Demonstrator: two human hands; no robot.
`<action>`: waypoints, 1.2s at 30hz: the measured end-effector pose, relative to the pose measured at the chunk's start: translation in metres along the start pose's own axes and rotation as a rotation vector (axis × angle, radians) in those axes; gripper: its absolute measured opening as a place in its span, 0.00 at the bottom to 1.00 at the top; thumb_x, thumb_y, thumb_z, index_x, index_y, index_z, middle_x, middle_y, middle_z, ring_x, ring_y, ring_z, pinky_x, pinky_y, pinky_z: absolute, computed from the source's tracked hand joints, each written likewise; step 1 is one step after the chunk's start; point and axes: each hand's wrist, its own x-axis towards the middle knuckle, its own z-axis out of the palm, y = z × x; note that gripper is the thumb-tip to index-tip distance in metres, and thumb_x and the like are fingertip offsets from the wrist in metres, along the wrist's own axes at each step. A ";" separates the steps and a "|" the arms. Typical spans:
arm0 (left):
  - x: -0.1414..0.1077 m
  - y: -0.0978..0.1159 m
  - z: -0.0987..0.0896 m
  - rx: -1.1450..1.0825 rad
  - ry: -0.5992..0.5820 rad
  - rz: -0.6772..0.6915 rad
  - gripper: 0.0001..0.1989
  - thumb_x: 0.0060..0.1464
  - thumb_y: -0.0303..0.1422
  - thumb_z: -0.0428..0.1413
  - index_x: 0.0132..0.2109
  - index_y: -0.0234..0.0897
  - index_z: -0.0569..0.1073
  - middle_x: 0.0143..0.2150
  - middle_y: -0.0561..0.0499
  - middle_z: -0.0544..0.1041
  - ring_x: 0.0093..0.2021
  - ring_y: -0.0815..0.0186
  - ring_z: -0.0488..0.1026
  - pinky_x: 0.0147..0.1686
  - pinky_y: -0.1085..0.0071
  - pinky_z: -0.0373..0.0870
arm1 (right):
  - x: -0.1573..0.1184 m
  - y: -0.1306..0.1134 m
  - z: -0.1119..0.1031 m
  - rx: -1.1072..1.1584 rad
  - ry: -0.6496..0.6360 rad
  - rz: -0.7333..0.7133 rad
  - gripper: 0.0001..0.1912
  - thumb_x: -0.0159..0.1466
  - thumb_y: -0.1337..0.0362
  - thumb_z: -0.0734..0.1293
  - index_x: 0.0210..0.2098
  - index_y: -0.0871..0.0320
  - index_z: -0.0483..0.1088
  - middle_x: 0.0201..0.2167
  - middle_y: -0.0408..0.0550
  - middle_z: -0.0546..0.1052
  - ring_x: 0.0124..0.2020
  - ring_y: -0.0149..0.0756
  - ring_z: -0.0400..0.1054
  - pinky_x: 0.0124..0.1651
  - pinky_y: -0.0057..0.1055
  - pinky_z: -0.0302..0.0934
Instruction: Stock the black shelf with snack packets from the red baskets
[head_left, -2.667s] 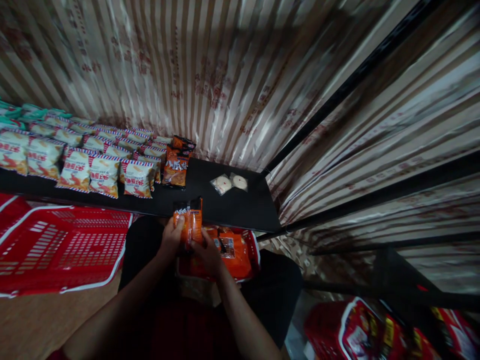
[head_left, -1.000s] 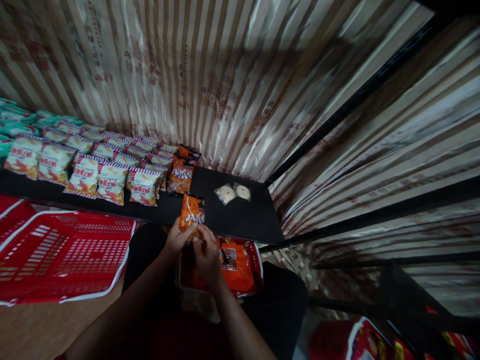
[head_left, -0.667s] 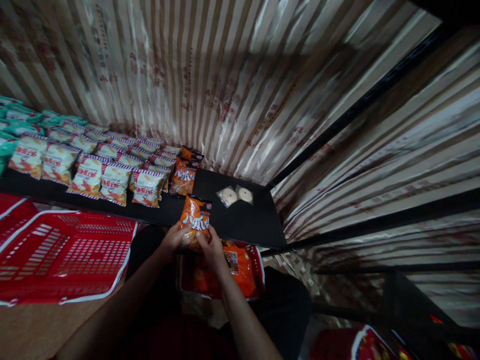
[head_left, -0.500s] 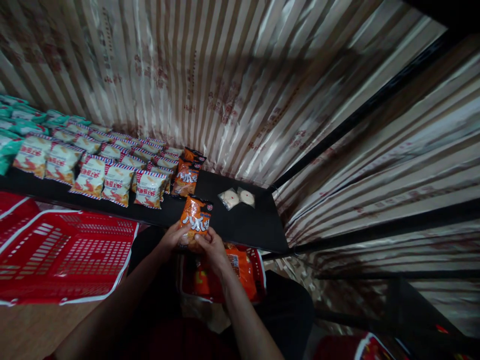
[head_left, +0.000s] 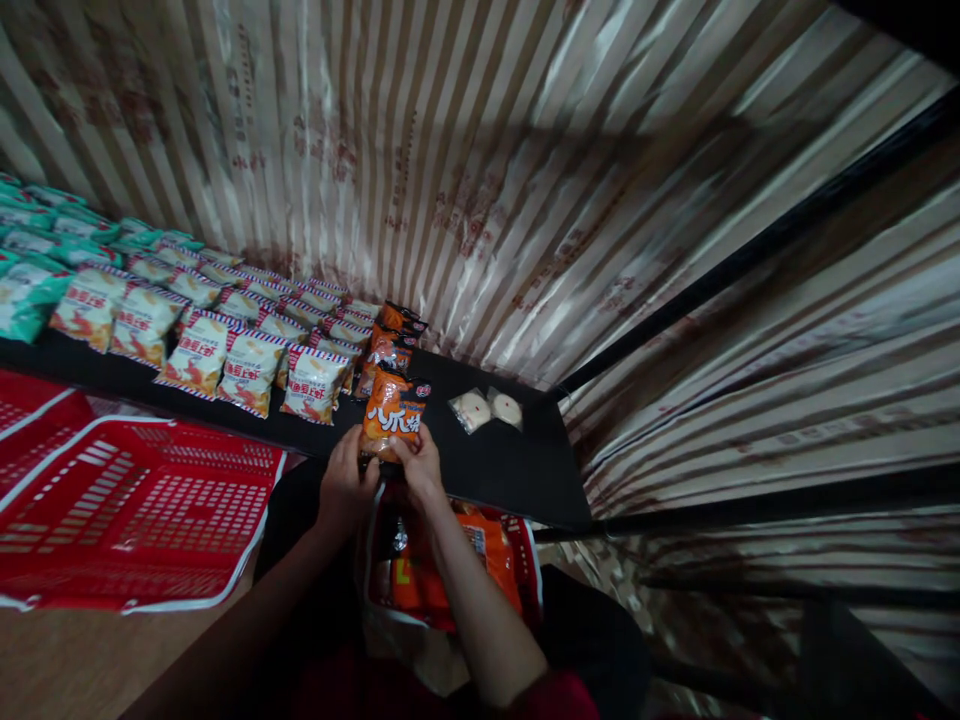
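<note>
An orange snack bag (head_left: 393,412) with a dark top edge and white lettering stands upright at the front of the black shelf (head_left: 487,465). My right hand (head_left: 418,464) pinches its lower right side, thumb across the front. My left hand (head_left: 346,484) is closed at the lower left edge of the same bag, its fingertips partly hidden. Directly behind it are more orange bags (head_left: 395,347), partly covered by the held one. Left of them stand rows of white snack bags (head_left: 313,384) with striped edges.
Two round pale items in clear wrappers (head_left: 474,410) lie to the right on the shelf. Green bags (head_left: 34,298) fill the far left. Below are an open red basket (head_left: 187,500) and a red basket (head_left: 534,570) holding orange packages. Dark poles (head_left: 720,270) and striped sheeting (head_left: 420,130) border the shelf.
Both hands have pushed the orange bag forward and up, closer to the other orange bags. The camera has turned slightly to the left.
</note>
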 end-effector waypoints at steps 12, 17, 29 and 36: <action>0.016 -0.016 0.008 0.231 -0.046 0.404 0.25 0.54 0.24 0.42 0.60 0.23 0.59 0.64 0.34 0.55 0.67 0.53 0.44 0.61 0.50 0.53 | 0.047 0.005 0.033 -0.011 -0.018 -0.149 0.27 0.51 0.62 0.68 0.50 0.55 0.62 0.43 0.46 0.76 0.43 0.35 0.71 0.50 0.34 0.63; 0.029 -0.029 0.014 0.282 -0.025 0.386 0.26 0.53 0.24 0.42 0.60 0.24 0.59 0.64 0.34 0.56 0.67 0.52 0.44 0.60 0.50 0.55 | 0.055 0.014 0.033 -0.296 0.028 -0.222 0.24 0.53 0.61 0.67 0.50 0.56 0.64 0.43 0.47 0.73 0.45 0.36 0.67 0.52 0.37 0.60; 0.034 -0.039 0.023 0.385 0.011 0.450 0.25 0.54 0.23 0.44 0.60 0.24 0.57 0.67 0.32 0.46 0.66 0.48 0.45 0.58 0.48 0.57 | 0.074 0.012 0.017 -0.376 0.152 -0.171 0.26 0.64 0.50 0.52 0.54 0.57 0.63 0.54 0.51 0.68 0.56 0.37 0.59 0.59 0.36 0.51; 0.036 -0.035 0.024 0.398 0.009 0.456 0.26 0.55 0.23 0.45 0.61 0.25 0.55 0.67 0.31 0.45 0.66 0.47 0.45 0.56 0.49 0.60 | 0.081 0.018 0.024 -0.104 -0.027 -0.213 0.36 0.56 0.54 0.67 0.60 0.53 0.53 0.54 0.47 0.69 0.53 0.37 0.65 0.56 0.35 0.59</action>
